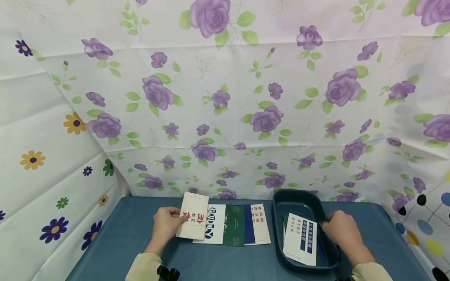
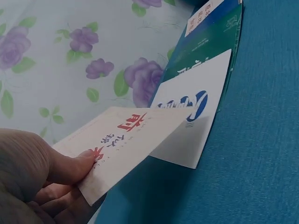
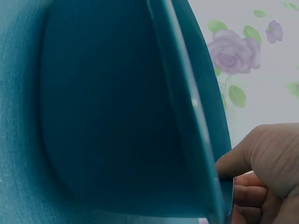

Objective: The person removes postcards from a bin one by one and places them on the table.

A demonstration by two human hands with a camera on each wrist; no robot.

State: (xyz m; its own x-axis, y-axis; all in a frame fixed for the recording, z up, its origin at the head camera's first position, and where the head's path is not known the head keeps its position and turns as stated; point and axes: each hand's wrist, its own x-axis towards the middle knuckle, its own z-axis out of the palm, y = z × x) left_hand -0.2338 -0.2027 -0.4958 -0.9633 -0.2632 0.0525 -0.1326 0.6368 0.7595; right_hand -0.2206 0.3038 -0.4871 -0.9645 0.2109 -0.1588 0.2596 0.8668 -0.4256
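Observation:
My left hand [image 1: 168,225] pinches a cream card [image 1: 194,224] with red characters between thumb and fingers. The left wrist view shows this card [image 2: 124,133] tilted, its far edge over a white card [image 2: 184,126] with blue lettering. That white card lies at the left end of an overlapping row, followed by a green card [image 1: 233,226], a blue card [image 1: 249,226] and a cream card [image 1: 261,225]. On the right, my right hand [image 1: 346,233] grips the right rim of a dark teal tray [image 1: 299,201]. Inside lies a white card [image 1: 299,246] with blue blocks, over other cards mostly hidden beneath.
A blue cloth [image 1: 228,263] covers the table. Behind it rises a white curtain [image 1: 228,121] with purple flowers. Another floral sheet [image 1: 52,183] hangs along the left side, and a dotted one [image 1: 427,222] along the right.

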